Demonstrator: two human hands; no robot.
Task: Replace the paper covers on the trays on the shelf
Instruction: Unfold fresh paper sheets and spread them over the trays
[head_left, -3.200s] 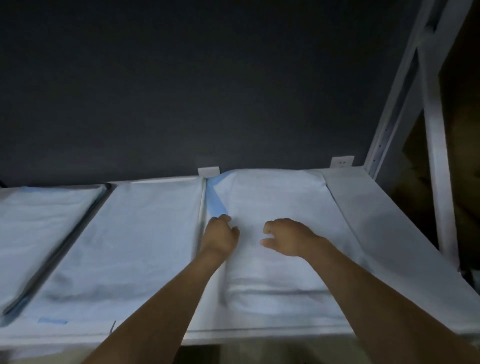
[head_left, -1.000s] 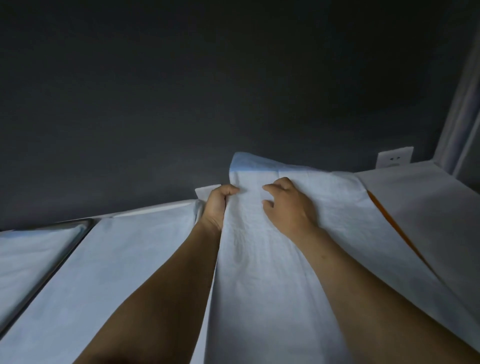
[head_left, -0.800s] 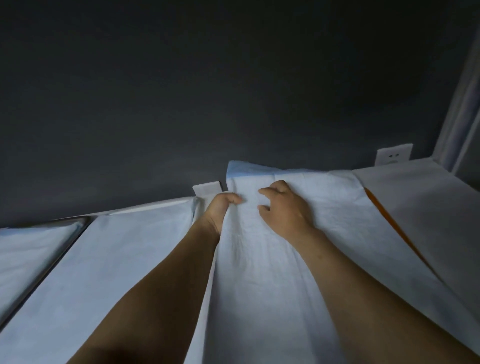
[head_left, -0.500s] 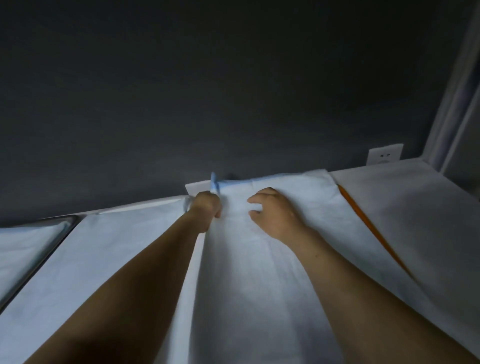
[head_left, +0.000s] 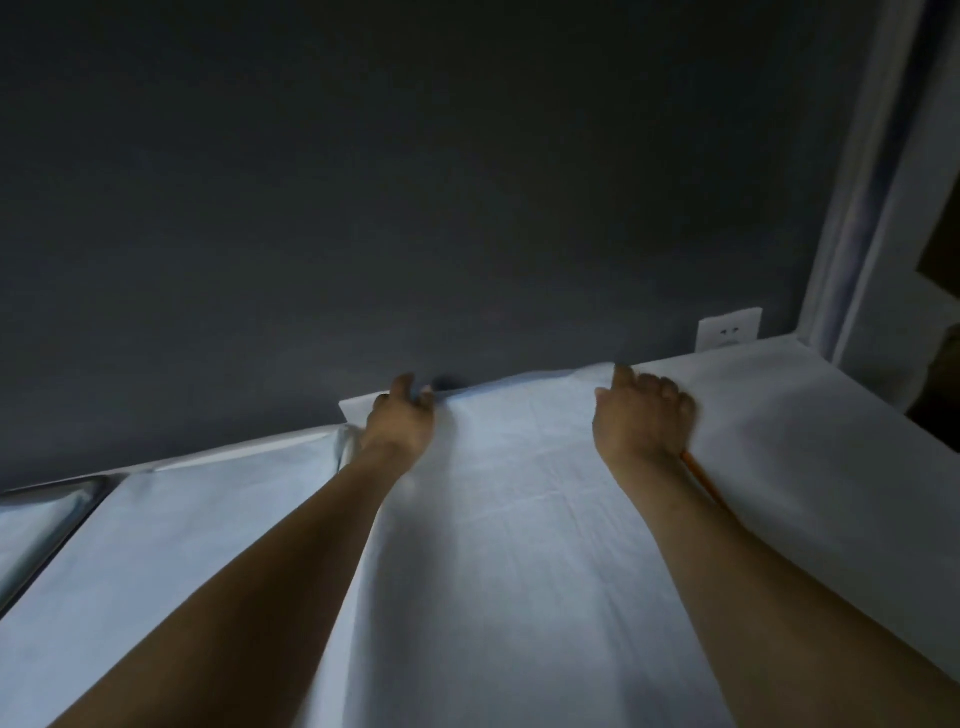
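A white paper cover (head_left: 519, 519) lies spread over the middle tray on the shelf. Only a thin orange edge of that tray (head_left: 698, 475) shows beside my right wrist. My left hand (head_left: 400, 421) holds the cover's far left corner against the dark wall, thumb raised and fingers curled over the paper's edge. At the far right corner, my right hand (head_left: 644, 415) has its fingers curled down over the paper's edge. Both forearms stretch across the sheet.
A paper-covered tray (head_left: 182, 535) lies to the left, and beyond it the metal rim of another tray (head_left: 62, 530). Another white-covered surface (head_left: 805, 457) is on the right. A wall socket (head_left: 730, 332) and the white shelf post (head_left: 883, 208) stand at the back right.
The sheet's raised far end has been laid down flat. My hands have spread apart from the sheet's middle to its two far corners, the right one moving furthest.
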